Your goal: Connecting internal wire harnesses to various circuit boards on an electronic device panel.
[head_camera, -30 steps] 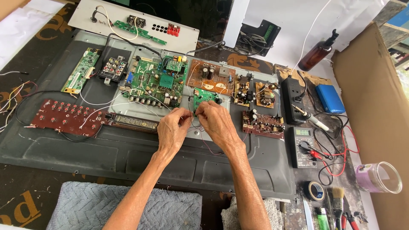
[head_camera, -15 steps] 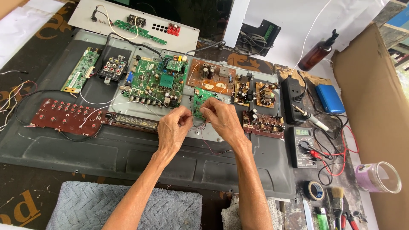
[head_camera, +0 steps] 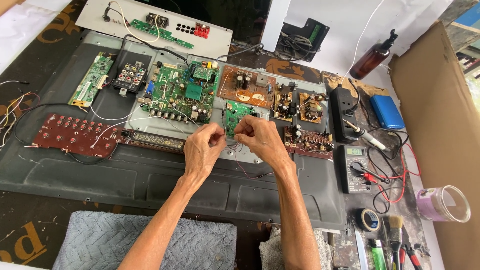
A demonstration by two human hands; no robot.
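An electronics repair workbench: bare circuit boards (head_camera: pixel 186 95) spread across the middle, with a multimeter (head_camera: pixel 355 167), soldering iron (head_camera: pixel 365 135) and pliers (head_camera: pixel 409 252) at right.

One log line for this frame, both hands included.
left hand: pinching thin wire | right hand: pinching same wire | beneath: small green circuit board | right: multimeter
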